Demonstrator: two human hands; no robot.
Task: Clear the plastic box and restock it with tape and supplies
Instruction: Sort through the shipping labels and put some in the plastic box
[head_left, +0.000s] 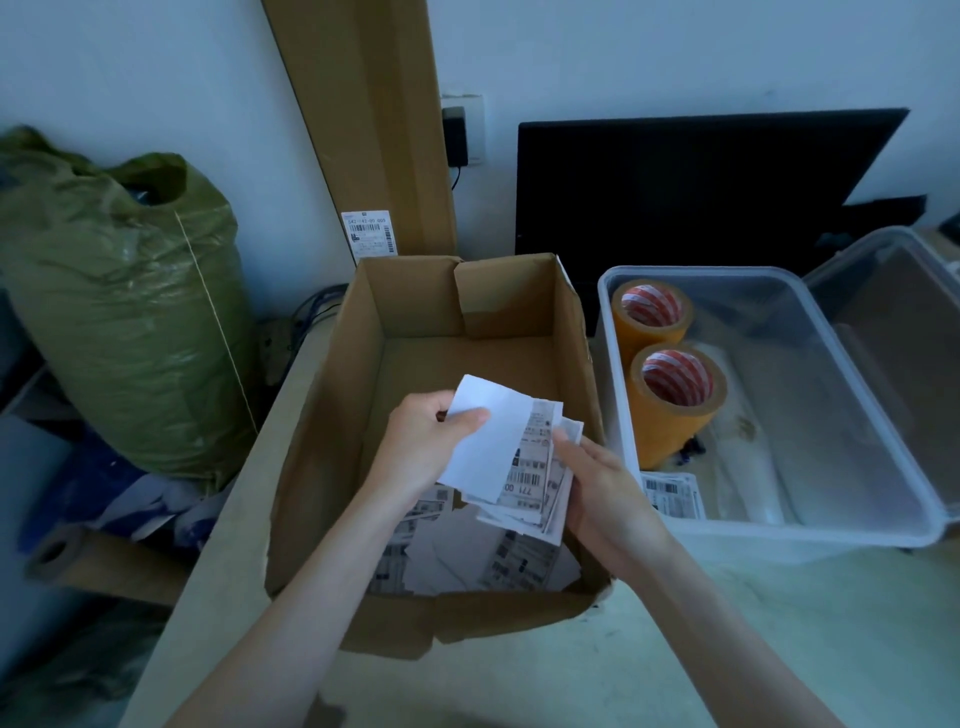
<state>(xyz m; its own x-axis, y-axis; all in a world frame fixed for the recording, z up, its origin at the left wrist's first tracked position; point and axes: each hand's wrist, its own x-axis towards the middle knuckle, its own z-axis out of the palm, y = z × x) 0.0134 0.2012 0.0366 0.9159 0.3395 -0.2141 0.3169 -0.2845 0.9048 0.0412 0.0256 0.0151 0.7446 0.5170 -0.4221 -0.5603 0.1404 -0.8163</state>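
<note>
Already half restocked, the clear plastic box (769, 530) sits on the table at the person's right, two rolls of tan tape (670, 400) standing along its left wall and a printed label (670, 493) lying flat in its near corner. Just beside it, both hands hold a loose sheaf of shipping labels (514, 457) above an open cardboard carton (322, 415): the left hand (431, 441) pinches the top sheets between thumb and fingers, while the right hand (602, 483) curls round the sheaf's lower edge. More labels litter the carton floor. The sheaf is fanned and uneven, so a slackened pinch would likely spill sheets into the carton. A green sack (119, 322) stands off to the left.
</note>
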